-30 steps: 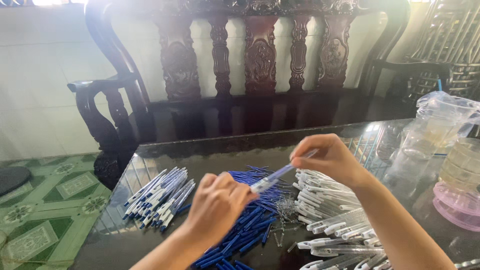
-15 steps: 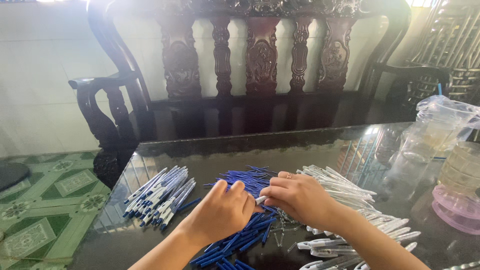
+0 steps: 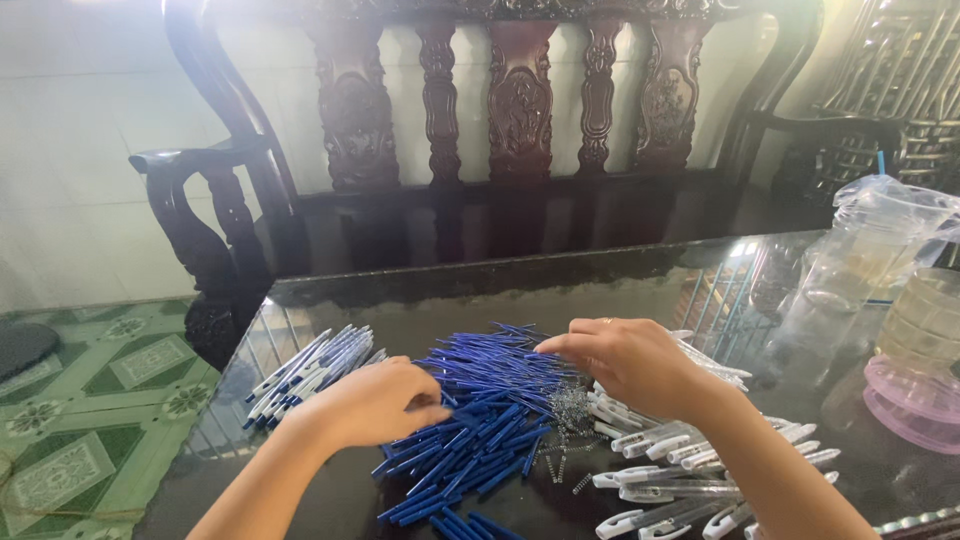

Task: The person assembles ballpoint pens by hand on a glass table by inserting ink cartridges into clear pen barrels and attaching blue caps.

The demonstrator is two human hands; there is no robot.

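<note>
head view: right hand [image 3: 630,365] has dropped from mid-air onto the blue refills [image 3: 480,420], fingers pinched together there; left hand [image 3: 375,400] stays curled, grip unclear.

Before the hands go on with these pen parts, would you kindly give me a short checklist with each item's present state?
1. Left hand over the blue refills: ok, it rests on the pile.
2. Right hand at the refills: ok, fingertips reach the pile's far edge.
3. A refill pinched in either hand: cannot tell.
4. Springs within reach: ok, beside the right hand.
5. White pen barrels at hand: ok, under the right forearm.
6. Assembled pens kept apart: ok, left of the pile.
</note>
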